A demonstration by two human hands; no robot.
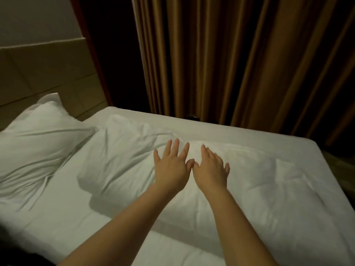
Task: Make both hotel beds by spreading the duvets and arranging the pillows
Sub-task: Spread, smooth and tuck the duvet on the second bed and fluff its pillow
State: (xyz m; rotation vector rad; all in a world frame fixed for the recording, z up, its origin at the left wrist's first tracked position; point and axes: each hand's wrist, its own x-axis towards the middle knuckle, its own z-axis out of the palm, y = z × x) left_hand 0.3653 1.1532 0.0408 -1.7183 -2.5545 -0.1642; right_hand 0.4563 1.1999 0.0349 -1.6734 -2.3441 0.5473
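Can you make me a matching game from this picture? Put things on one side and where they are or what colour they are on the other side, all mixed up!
Things:
1. curtain
2. far-left pillow
3. left hand and right hand

Descriptions:
A. white, next to the headboard
B. side by side, fingers spread, flat on the crumpled bedding
C. brown, hanging in folds

Pairs: 1-C, 2-A, 3-B
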